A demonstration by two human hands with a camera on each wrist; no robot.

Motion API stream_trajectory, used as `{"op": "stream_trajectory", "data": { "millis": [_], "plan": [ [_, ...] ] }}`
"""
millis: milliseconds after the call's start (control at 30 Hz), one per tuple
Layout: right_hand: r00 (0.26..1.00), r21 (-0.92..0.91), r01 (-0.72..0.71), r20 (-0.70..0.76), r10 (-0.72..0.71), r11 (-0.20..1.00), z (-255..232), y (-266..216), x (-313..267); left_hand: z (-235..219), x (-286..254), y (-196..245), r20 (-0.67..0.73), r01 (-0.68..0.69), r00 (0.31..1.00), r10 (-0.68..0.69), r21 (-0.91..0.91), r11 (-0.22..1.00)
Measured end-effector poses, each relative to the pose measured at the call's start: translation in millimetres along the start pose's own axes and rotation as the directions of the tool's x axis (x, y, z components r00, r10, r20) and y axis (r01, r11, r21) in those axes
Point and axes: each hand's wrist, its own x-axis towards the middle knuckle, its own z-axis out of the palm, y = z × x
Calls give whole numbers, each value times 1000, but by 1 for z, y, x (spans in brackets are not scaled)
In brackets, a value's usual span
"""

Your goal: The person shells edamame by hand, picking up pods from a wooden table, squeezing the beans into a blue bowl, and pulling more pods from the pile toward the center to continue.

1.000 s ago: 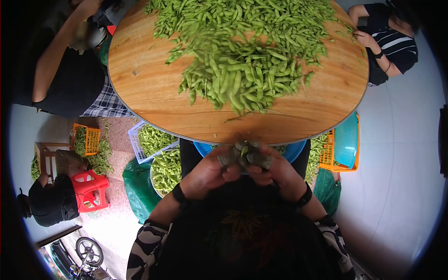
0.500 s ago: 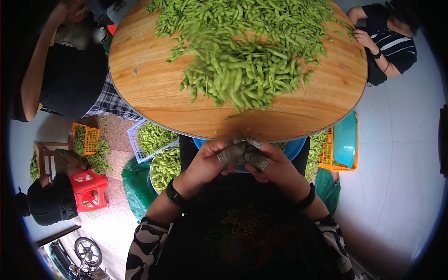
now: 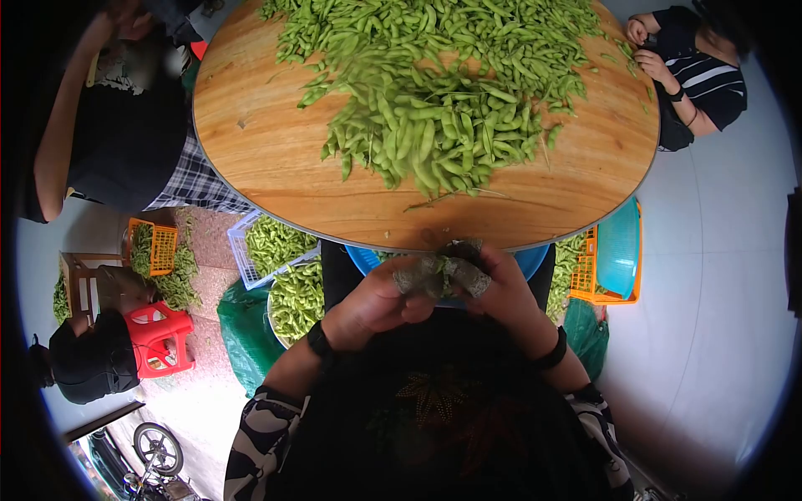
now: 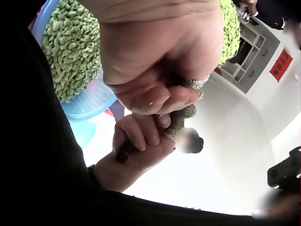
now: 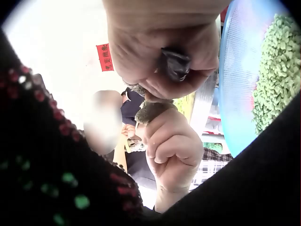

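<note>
**Free room and obstacles around the round table**

Table [image 3: 276, 159]: bare wood along the near edge and at the left side gives open passage. Pile of pods [image 3: 434, 92]: fills the middle and far part, blocking a straight reach across. Left hand [image 3: 376, 301] and right hand [image 3: 497, 292]: pressed together just below the near rim, no gap between them. Blue basin [image 3: 526, 263]: directly beneath. Person in black [image 3: 125, 125]: crowds the left side. Person in stripes [image 3: 693, 75]: at the far right rim. Crates [image 3: 251, 255] and orange basket [image 3: 585, 284]: clutter the floor on both sides.
</note>
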Motion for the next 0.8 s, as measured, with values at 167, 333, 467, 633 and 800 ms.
{"op": "stream_trajectory", "data": {
  "millis": [167, 333, 467, 633, 800],
  "plan": [
    [999, 96, -50, 10, 49, 994, -1, 5, 4, -4, 1, -4, -10, -70, 997, 71, 90, 994],
    [979, 200, -192, -30, 202, 961, 5, 0, 6, -2, 1, 1, -15, -60, 998, 61, 86, 994],
    [990, 111, -143, 28, 140, 984, -3, 13, 12, -4, 2, 0, -57, -49, 997, 55, 99, 994],
    [989, -140, 134, -38, -140, 981, 1, 21, 10, -2, 3, -3, 45, -4, 999, 11, -140, 990],
    [988, 264, -146, 81, 128, 954, -2, 5, 9, 13, 3, 7, -50, -6, 999, 8, 48, 999]
  ]
}}
